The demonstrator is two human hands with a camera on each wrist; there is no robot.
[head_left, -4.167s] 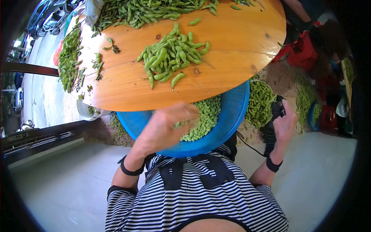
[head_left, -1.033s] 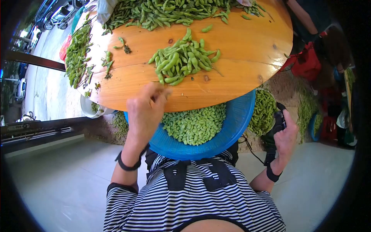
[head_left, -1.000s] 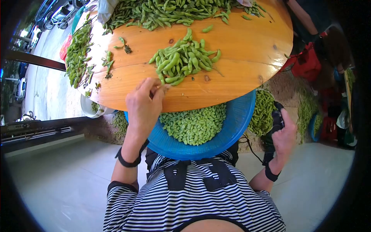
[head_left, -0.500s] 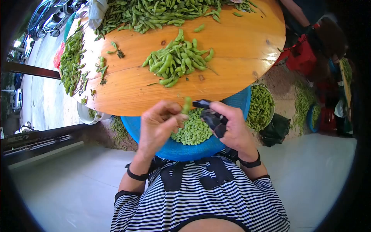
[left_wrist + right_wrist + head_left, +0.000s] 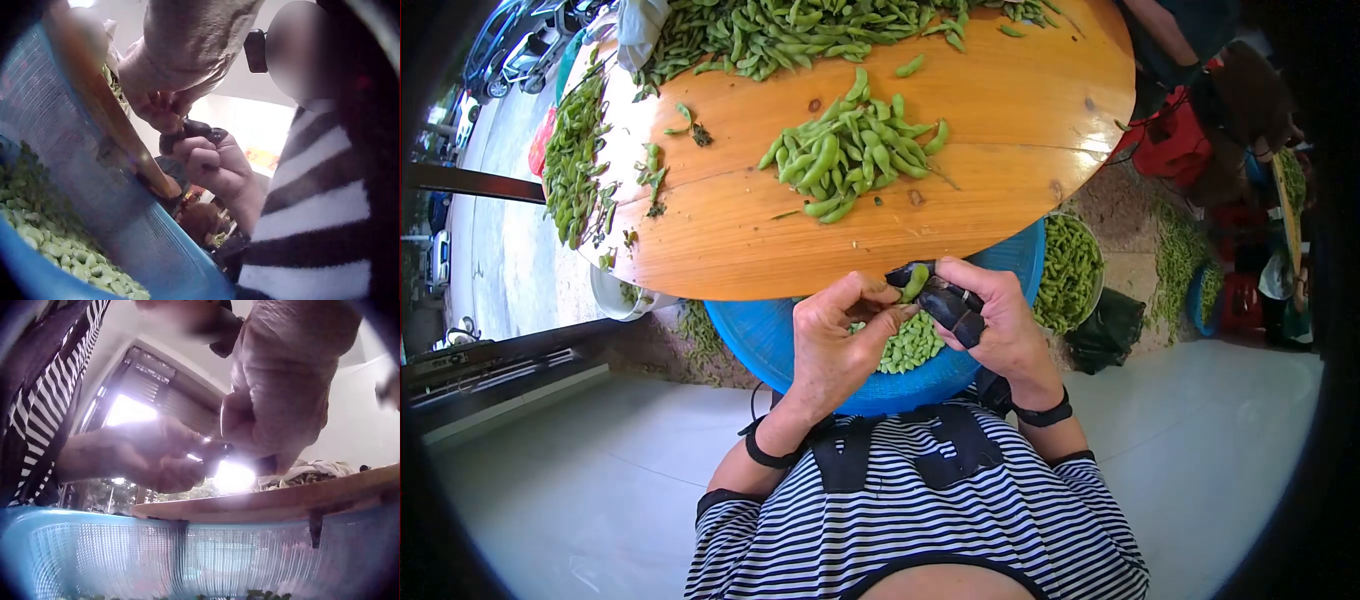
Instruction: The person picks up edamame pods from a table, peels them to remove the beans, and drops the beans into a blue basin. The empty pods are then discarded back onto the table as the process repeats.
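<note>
A single green soybean pod [image 5: 915, 283] is held up between my two hands, over the near part of a blue basket [image 5: 740, 345]. My left hand [image 5: 840, 335] pinches its lower end between thumb and fingertips. Black coverings [image 5: 955, 315] wrap fingers of my right hand [image 5: 1005, 330], which pinches the pod from the other side. Shelled green beans [image 5: 910, 345] fill the basket's bottom, partly hidden under my hands. In the left wrist view the beans [image 5: 75, 256] lie well below the joined hands.
A wooden table [image 5: 1000, 190] overhangs the basket. On it lie a small heap of pods [image 5: 850, 155], a larger pile [image 5: 790, 35] behind and pods with stems [image 5: 575, 165] at left. A pod-filled bucket [image 5: 1068, 275] stands right, a white bucket [image 5: 625, 295] left.
My left hand has taken a pod from near the small heap and brought it back over the basket. My right hand has come in from the right side to meet it at the pod.
</note>
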